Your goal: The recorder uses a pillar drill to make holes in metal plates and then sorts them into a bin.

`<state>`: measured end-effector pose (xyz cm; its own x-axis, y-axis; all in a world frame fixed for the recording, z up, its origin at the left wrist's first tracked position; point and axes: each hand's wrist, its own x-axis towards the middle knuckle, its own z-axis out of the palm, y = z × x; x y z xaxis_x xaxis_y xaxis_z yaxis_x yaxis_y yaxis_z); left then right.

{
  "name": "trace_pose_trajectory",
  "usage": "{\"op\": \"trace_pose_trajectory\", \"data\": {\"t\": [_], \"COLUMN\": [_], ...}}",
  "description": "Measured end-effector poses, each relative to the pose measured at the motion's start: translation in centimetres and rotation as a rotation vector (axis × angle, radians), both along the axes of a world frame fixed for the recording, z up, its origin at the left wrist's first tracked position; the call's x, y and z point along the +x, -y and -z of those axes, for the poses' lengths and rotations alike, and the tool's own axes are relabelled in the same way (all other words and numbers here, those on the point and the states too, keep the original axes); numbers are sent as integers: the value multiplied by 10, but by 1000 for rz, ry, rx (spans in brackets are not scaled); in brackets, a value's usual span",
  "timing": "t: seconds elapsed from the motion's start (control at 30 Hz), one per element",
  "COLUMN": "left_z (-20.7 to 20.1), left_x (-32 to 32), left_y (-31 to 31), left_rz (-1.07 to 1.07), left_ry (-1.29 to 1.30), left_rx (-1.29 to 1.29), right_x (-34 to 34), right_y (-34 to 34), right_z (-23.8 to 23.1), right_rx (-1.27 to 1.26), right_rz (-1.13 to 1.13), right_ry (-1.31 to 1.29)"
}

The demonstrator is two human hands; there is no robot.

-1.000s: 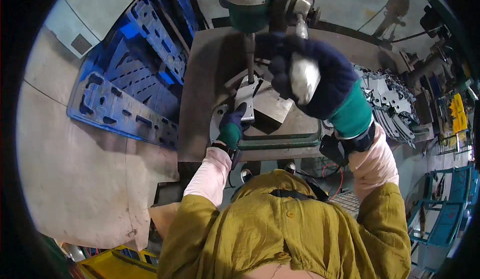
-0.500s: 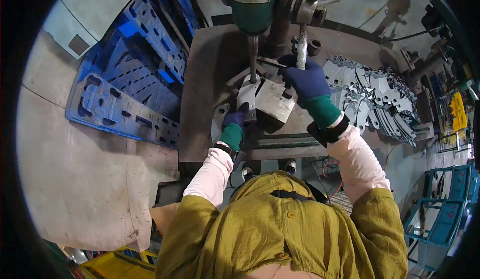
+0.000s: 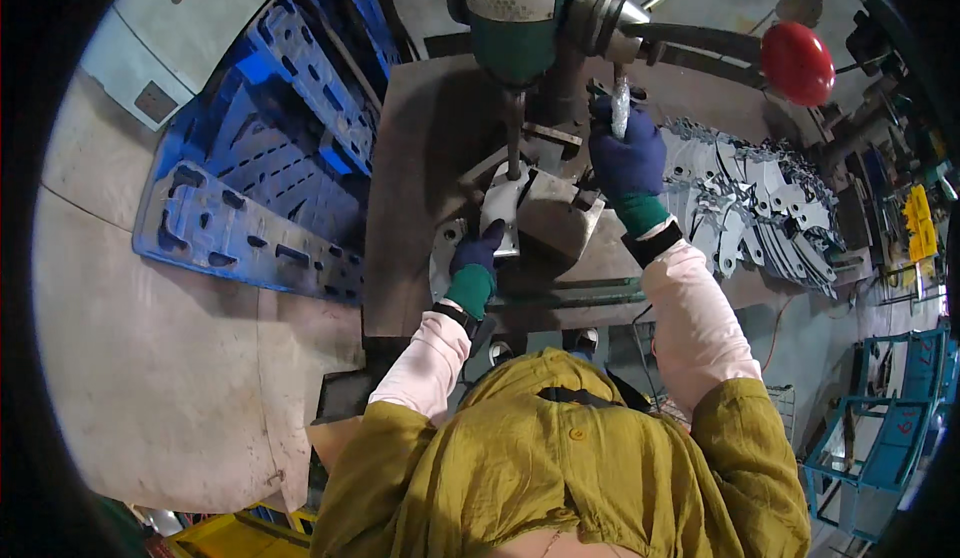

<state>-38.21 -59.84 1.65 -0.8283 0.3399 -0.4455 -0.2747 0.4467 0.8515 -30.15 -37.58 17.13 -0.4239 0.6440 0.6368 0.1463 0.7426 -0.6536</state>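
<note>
Under a green drill press (image 3: 512,38), the spindle bit (image 3: 515,138) comes down onto the far end of a shiny, curved metal plate (image 3: 500,208). My left hand (image 3: 474,252), in a dark blue glove, grips the near end of this plate, a finger lying on its face. A block-like metal fixture (image 3: 560,218) sits right beside the plate. My right hand (image 3: 628,158), gloved alike, is wrapped round the silvery feed lever (image 3: 621,108) of the press. Just left of my left hand lies another metal plate with holes (image 3: 443,258).
Several cut metal parts (image 3: 745,198) are heaped on the worktable (image 3: 410,158) at right. A red-knobbed lever (image 3: 797,64) juts out above them. Blue plastic pallets (image 3: 250,228) stand at left, near a pale control box (image 3: 180,28). A blue rack (image 3: 890,438) is at lower right.
The feed levers have turned, and a red knob has swung into view at upper right. My right hand has moved slightly right with its lever. My left hand stays on the plate.
</note>
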Motion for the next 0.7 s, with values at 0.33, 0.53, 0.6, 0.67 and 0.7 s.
{"op": "trace_pose_trajectory", "data": {"t": [0.33, 0.53, 0.6, 0.67, 0.7], "left_z": [37, 21, 14, 3, 6], "left_x": [-3, 0, 2, 8, 4], "left_y": [-1, 4, 4, -13, -3], "left_rz": [-129, -136, -208, -171, -180], "left_ry": [234, 301, 442, 425, 409], "left_rx": [414, 486, 498, 485, 397], "right_x": [-5, -15, -12, -17, -26], "right_y": [-12, -21, -32, -90, -76], "right_z": [8, 11, 15, 40, 28], "right_rx": [308, 522, 368, 264, 297], "right_rz": [73, 48, 68, 67, 106], "right_ry": [-70, -134, -8, 9, 70]}}
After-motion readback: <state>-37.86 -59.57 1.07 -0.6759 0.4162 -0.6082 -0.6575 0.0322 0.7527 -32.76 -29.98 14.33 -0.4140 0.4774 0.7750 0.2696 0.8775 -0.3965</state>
